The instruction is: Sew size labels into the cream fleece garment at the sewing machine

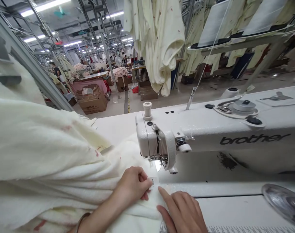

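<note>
The largest thing is the cream fabric (52,142), piled over the left side of the frame and running to the lower centre. Its heavy folds could pull to the left; if the weight drags, the part near the hands may shift or crease, and a fold lying underneath could be caught by mistake.

Next is the white Brother sewing machine (205,142), across the right half. Its needle area, at the centre of the frame, is just beyond the fingers. I cannot tell where exactly the needle stands. If the machine were started while the fingertips came nearer, a finger could be hurt.

The right hand (182,210), at lower centre-right, has its index finger and thumb apart, with the thumb on the fabric. It seems to press only lightly, so the cloth could slip under it.

The left hand (132,183), at lower centre, has thumb and fingers pinched together on the small whitish label (154,183).

This label, smallest of all, lies over the fabric, before the machine head and just beside the right index fingertip. Being small and apparently thin, it could turn crooked or curl if the pinch becomes loose.
</note>
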Available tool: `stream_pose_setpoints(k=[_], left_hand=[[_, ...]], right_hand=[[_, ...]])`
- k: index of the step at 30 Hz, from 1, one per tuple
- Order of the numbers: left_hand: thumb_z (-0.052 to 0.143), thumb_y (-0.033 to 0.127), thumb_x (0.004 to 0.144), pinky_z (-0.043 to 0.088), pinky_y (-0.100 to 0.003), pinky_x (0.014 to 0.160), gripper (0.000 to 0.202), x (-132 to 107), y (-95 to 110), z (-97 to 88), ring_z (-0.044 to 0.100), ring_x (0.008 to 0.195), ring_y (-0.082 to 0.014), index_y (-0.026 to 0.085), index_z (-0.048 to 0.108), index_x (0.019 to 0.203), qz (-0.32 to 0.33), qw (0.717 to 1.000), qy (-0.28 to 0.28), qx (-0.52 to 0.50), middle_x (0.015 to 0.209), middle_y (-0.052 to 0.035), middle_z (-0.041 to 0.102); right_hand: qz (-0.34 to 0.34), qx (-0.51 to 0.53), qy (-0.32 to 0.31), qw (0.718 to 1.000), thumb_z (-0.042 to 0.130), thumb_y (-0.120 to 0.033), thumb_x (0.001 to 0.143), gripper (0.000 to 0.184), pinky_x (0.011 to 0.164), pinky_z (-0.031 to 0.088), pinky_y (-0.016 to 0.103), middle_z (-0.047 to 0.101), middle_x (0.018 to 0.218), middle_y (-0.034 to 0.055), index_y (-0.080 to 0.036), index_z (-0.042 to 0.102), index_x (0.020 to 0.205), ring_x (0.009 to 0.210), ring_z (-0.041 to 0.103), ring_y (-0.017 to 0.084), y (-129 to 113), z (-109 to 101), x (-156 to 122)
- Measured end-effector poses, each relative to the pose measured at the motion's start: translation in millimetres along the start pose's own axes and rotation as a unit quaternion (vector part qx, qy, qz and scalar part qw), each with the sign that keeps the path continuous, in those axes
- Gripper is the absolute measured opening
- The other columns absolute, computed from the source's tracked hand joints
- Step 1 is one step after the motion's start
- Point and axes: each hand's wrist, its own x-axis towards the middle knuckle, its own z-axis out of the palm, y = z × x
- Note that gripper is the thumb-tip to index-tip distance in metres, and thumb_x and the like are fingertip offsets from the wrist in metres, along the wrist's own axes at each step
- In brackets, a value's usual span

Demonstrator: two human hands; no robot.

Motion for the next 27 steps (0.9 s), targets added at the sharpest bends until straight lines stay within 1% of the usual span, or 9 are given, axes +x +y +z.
stream_pose_setpoints(k=[3, 7, 14, 20, 27], left_hand=[[0.055, 0.017, 0.071, 0.039, -0.018, 0.042, 0.009, -1.6, 1.7, -0.5, 0.056, 0.044, -0.0104, 0.015, 0.052, 0.063, 0.002, 1.0, 0.006, 0.016, 0.052, 0.0016, 0.059], [0.054, 0.018, 0.069, 0.041, -0.019, 0.045, 0.008, -4.0, 1.9, -0.2, 0.058, 0.046, -0.0121, 0.016, 0.052, 0.062, 0.004, 0.999, 0.013, 0.035, 0.05, 0.0023, 0.058], [0.053, 0.022, 0.069, 0.04, -0.021, 0.047, 0.007, -1.2, -1.8, 3.4, 0.062, 0.049, -0.015, 0.017, 0.053, 0.064, 0.013, 0.995, 0.035, 0.09, 0.057, 0.0, 0.063], [0.053, 0.022, 0.071, 0.041, -0.022, 0.049, 0.008, -3.1, -0.6, 3.3, 0.062, 0.05, -0.0152, 0.017, 0.052, 0.065, 0.018, 0.994, 0.032, 0.106, 0.057, 0.0004, 0.063], [0.053, 0.024, 0.073, 0.04, -0.022, 0.047, 0.01, -1.5, -2.3, 3.8, 0.061, 0.049, -0.0148, 0.017, 0.052, 0.066, 0.022, 0.994, 0.025, 0.104, 0.058, 0.001, 0.062]], right_hand=[[-0.001, -0.001, -0.005, 1.0, 0.042, -0.019, 0.096, 0.027, 0.069, 0.038, 0.035, 0.049, 0.076, 0.0044, -0.012, 0.057, 0.117, 0.072, 0.049, 0.02, -0.2, -0.5, 0.0], [-0.001, 0.009, -0.003, 1.0, 0.044, -0.018, 0.095, 0.027, 0.066, 0.037, 0.034, 0.048, 0.076, 0.0052, -0.011, 0.057, 0.117, 0.072, 0.047, 0.02, -1.3, -1.1, 1.0], [0.001, 0.008, 0.002, 1.0, 0.044, -0.017, 0.094, 0.026, 0.065, 0.036, 0.034, 0.046, 0.077, 0.0051, -0.01, 0.057, 0.115, 0.072, 0.046, 0.02, -2.6, -1.4, 3.4], [0.003, 0.005, 0.0, 1.0, 0.045, -0.019, 0.094, 0.027, 0.064, 0.037, 0.034, 0.047, 0.077, 0.0051, -0.01, 0.058, 0.116, 0.072, 0.047, 0.02, -3.4, -3.0, 2.5], [-0.001, -0.001, -0.001, 1.0, 0.044, -0.019, 0.094, 0.027, 0.064, 0.038, 0.034, 0.048, 0.075, 0.0049, -0.01, 0.059, 0.115, 0.071, 0.048, 0.02, -2.3, -2.5, 1.9]])
